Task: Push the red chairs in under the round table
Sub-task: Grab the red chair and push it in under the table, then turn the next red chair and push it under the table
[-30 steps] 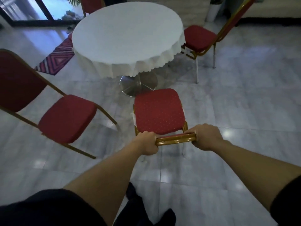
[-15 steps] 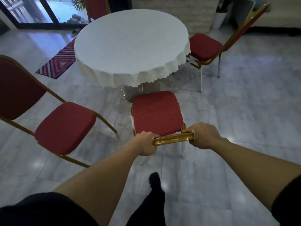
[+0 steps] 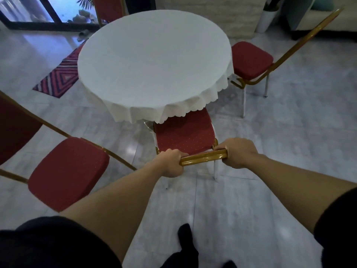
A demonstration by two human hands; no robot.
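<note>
Marble floor (image 3: 270, 151), round counter (image 3: 154, 60) under white cloth. Both hands, left hand (image 3: 170, 163) and right hand (image 3: 237, 151), grip the near chair (image 3: 183, 134) by its gold backrest, seat front just under the cloth. Left chair (image 3: 67, 171) and right chair (image 3: 251, 59) sit out; far chair (image 3: 108, 8) unclear.

A gold top rail (image 3: 202, 157) is seen between the fingers (image 3: 174, 151), and just past them a red seat (image 3: 183, 136) dotted in gold; beyond it, a plain white tablecloth (image 3: 154, 64).
</note>
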